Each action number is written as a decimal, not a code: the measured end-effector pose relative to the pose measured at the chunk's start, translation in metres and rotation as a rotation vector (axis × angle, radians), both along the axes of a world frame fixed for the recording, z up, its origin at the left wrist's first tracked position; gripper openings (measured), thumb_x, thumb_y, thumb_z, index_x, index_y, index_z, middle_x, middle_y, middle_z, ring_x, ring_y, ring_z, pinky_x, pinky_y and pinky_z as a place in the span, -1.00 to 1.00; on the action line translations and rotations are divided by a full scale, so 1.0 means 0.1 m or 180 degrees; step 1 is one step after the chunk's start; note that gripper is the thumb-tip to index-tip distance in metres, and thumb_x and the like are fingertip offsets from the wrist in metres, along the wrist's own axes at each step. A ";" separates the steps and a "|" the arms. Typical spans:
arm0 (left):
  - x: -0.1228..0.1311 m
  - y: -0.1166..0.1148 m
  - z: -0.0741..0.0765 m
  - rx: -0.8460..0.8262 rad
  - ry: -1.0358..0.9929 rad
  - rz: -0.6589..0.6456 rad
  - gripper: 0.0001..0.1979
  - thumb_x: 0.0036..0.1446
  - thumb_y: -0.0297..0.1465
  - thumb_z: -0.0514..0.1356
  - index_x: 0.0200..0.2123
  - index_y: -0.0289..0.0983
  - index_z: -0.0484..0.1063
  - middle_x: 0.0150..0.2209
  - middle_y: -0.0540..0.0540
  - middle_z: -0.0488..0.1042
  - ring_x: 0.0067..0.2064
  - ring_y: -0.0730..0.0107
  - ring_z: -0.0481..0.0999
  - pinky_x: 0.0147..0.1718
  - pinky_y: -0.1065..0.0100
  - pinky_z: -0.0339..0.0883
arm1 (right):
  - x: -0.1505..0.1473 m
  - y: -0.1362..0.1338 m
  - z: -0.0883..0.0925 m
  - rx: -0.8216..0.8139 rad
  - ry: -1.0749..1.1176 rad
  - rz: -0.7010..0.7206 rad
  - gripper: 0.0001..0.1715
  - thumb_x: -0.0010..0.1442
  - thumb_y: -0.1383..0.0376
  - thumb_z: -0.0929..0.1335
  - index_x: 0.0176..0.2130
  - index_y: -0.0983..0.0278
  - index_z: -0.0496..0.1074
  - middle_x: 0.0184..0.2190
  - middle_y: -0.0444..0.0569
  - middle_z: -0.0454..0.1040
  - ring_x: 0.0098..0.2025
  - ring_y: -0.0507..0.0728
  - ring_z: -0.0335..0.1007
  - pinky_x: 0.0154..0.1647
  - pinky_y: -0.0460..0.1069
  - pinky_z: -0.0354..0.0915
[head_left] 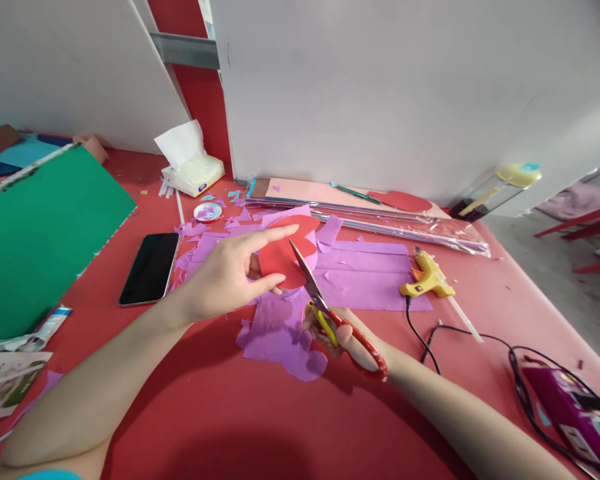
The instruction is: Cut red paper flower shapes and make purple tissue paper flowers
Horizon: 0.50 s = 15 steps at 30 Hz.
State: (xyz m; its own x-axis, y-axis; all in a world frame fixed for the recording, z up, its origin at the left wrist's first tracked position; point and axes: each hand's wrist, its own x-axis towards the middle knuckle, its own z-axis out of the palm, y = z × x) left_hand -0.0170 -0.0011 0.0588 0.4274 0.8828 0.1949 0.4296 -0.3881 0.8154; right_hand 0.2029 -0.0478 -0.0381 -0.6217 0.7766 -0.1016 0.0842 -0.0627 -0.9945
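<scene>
My left hand (237, 270) grips a red paper shape with a scalloped edge (283, 257), its thumb and forefinger on top and the other fingers partly hidden beneath. In my right hand (343, 337) is a pair of scissors (320, 300) with red and yellow handles. Their blades point up and left, and the tip lies over the red paper. From this angle I cannot tell whether the blades touch it. Purple paper (363, 273) in sheets and cut scraps lies under both hands.
A yellow glue gun (430, 280) with a black cord lies to the right. On the left are a phone (150, 270), a tissue pack (195, 173) and a green board (45, 233). Wrapped paper sheets (405, 230) lie along the back; a purple box (570, 407) sits front right.
</scene>
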 end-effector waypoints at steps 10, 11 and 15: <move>-0.03 0.03 0.02 0.0126 0.0336 -0.0180 -0.41 -0.02 -0.50 0.19 0.11 -0.16 0.19 -0.53 0.11 0.43 -0.63 0.62 0.36 -0.65 0.59 0.26 | 0.01 -0.04 0.17 0.0477 -0.0070 0.0076 -0.47 0.17 -0.12 0.04 -0.39 0.24 0.20 -0.47 -0.13 0.13 -0.48 0.01 0.00 -0.46 -0.05 0.11; -0.03 0.03 0.02 0.0134 0.0358 -0.0174 -0.41 -0.02 -0.50 0.20 0.11 -0.15 0.19 -0.50 0.10 0.45 -0.64 0.63 0.35 -0.66 0.59 0.25 | 0.02 -0.04 0.17 0.0484 -0.0083 0.0120 -0.52 0.19 -0.08 0.05 -0.38 0.23 0.20 -0.46 -0.13 0.13 -0.47 0.01 0.00 -0.45 -0.04 0.11; -0.03 0.02 0.03 -0.0079 0.0254 -0.0304 -0.43 0.00 -0.45 0.19 0.11 -0.11 0.18 -0.14 -0.03 0.44 -0.52 0.56 0.49 -0.59 0.56 0.32 | 0.03 -0.04 0.19 0.0443 -0.0099 0.0243 -0.50 0.18 -0.10 0.02 -0.28 0.21 0.19 -0.42 -0.12 0.14 -0.46 0.02 -0.01 -0.41 -0.03 0.14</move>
